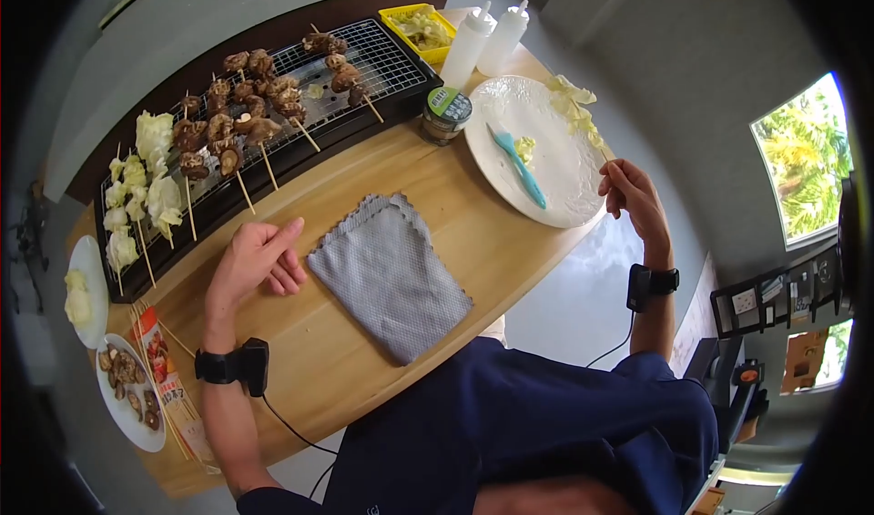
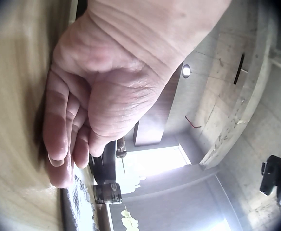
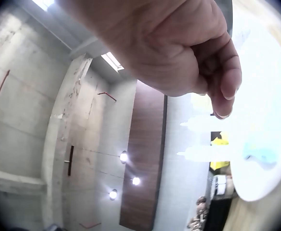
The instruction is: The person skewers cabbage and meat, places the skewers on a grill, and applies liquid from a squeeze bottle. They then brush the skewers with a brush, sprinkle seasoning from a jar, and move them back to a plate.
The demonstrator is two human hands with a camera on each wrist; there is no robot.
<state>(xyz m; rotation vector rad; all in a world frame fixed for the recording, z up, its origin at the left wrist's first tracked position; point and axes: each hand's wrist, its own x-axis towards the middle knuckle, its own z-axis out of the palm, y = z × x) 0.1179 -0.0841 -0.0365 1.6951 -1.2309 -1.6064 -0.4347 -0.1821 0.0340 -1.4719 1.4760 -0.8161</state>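
Observation:
In the head view my right hand [image 1: 635, 201] pinches the lower end of a skewer of cabbage leaves [image 1: 572, 105], held by the right rim of the white plate [image 1: 496, 187]. A blue brush [image 1: 525, 173] and a cabbage scrap lie on that plate. The right wrist view shows the thumb and fingers [image 3: 224, 91] together; glare hides the skewer there. My left hand [image 1: 259, 265] rests on the wooden table beside a grey cloth [image 1: 387, 278], its fingers loosely bent with nothing in them. The left wrist view shows the same hand [image 2: 102, 91] close to the table surface.
A black grill [image 1: 391, 60] holds several mushroom skewers [image 1: 259, 131] and cabbage skewers [image 1: 162, 201]. Behind the plate are a jar [image 1: 446, 119], two squeeze bottles [image 1: 469, 50] and a yellow basket [image 1: 437, 55]. At left lie a mushroom plate [image 1: 146, 438] and a skewer packet [image 1: 162, 360].

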